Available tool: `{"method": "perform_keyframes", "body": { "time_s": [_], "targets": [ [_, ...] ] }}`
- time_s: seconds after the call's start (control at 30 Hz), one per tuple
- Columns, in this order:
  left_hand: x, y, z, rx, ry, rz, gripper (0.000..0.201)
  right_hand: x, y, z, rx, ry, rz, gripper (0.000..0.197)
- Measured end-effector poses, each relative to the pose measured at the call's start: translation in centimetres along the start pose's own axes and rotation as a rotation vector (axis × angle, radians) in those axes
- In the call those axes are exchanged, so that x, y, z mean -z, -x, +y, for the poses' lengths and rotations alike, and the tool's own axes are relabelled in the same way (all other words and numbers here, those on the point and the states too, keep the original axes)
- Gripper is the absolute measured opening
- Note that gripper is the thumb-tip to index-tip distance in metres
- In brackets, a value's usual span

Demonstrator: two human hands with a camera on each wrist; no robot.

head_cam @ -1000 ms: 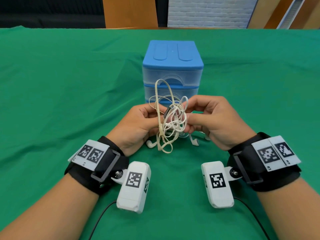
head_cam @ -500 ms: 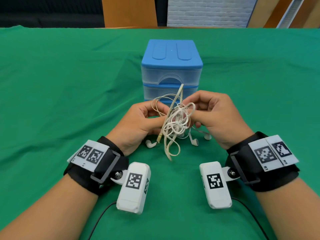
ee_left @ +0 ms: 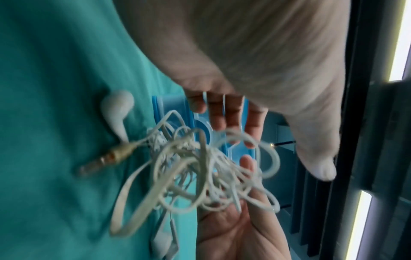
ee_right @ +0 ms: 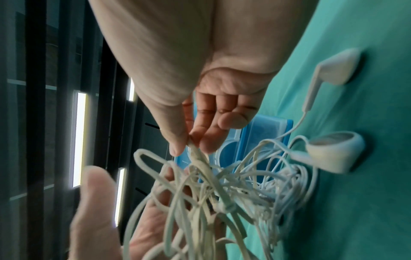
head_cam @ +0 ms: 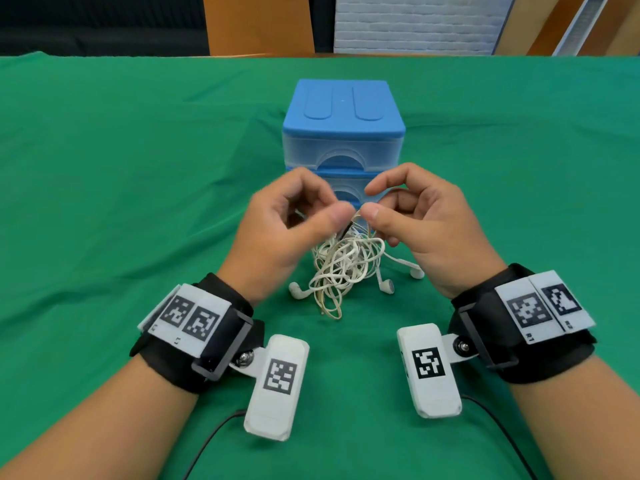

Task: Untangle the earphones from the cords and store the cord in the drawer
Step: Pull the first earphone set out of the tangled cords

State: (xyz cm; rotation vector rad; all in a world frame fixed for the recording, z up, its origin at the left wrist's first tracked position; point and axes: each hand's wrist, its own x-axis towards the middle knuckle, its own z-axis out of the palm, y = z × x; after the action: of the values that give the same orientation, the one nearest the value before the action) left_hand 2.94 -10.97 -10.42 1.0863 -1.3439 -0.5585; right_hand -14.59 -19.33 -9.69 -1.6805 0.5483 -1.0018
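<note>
Nearest, the tangle of white cords (head_cam: 341, 271) is hanging down to the green cloth (head_cam: 138, 202), earbuds (head_cam: 384, 285) lying around its base. Just above it, the right hand (head_cam: 426, 230) is pinching a strand between thumb and forefinger; the left hand (head_cam: 287, 230) is curling beside it, its grasp blurred beyond telling. Farther off, the blue drawer unit (head_cam: 343, 133) is standing closed.

text: "R1" | on: right wrist band tag (head_cam: 530, 338)
</note>
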Motion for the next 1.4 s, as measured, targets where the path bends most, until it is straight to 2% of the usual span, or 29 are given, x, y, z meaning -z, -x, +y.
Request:
{"method": "perform_keyframes", "body": {
  "time_s": [0.07, 0.13, 0.27, 0.4, 0.5, 0.63, 0.73, 0.9, 0.97, 1.1, 1.2, 1.4],
  "targets": [
    [-0.4, 0.3, -0.1, 0.075, -0.030, -0.169, 0.037, -0.1, 0.0, -0.1, -0.007, 0.002, -0.006, 0.019],
    [-0.4, 0.4, -0.6, 0.124, -0.082, -0.238, 0.045, -0.2, 0.1, -0.1, -0.013, 0.012, -0.002, 0.019],
    [-0.1, 0.2, -1.4, 0.135, -0.096, -0.293, 0.030, -0.2, 0.0, -0.1, -0.027, 0.000, 0.012, 0.017],
    [0.0, 0.1, -1.7, 0.150, -0.044, -0.297, 0.028, -0.3, 0.0, -0.1, -0.044, -0.092, 0.036, 0.012],
    [-0.1, 0.1, -1.7, 0.165, -0.003, -0.277, 0.027, -0.2, 0.0, -0.3, -0.112, -0.257, 0.044, 0.010],
    [-0.3, 0.2, -1.6, 0.184, 0.058, -0.265, 0.027, 0.0, 0.0, -0.4, -0.209, -0.451, 0.013, 0.015],
    [-0.1, 0.0, -2.0, 0.190, 0.073, -0.203, 0.033, 0.4, -0.2, -0.5, -0.255, -0.544, 0.002, 0.019],
    [0.1, -0.2, -1.9, 0.203, 0.064, -0.152, 0.033, 1.4, -0.2, -0.5, -0.227, -0.698, -0.004, 0.021],
    [0.1, -0.1, -1.9, 0.220, 0.085, -0.162, 0.029, 1.9, -0.1, -0.7, -0.183, -0.744, -0.014, 0.031],
    [0.2, -0.1, -2.4, 0.237, 0.081, -0.194, 0.028, 2.3, 0.2, -0.8, -0.080, -0.748, -0.088, 0.068],
    [0.2, -0.2, -2.1, 0.259, 0.076, -0.170, 0.026, 2.0, 0.2, -0.7, -0.049, -0.778, -0.115, 0.088],
    [0.5, -0.3, -1.9, 0.283, 0.069, -0.133, 0.019, 2.0, 0.1, -1.0, -0.077, -0.890, -0.107, 0.102]
  ]
}}
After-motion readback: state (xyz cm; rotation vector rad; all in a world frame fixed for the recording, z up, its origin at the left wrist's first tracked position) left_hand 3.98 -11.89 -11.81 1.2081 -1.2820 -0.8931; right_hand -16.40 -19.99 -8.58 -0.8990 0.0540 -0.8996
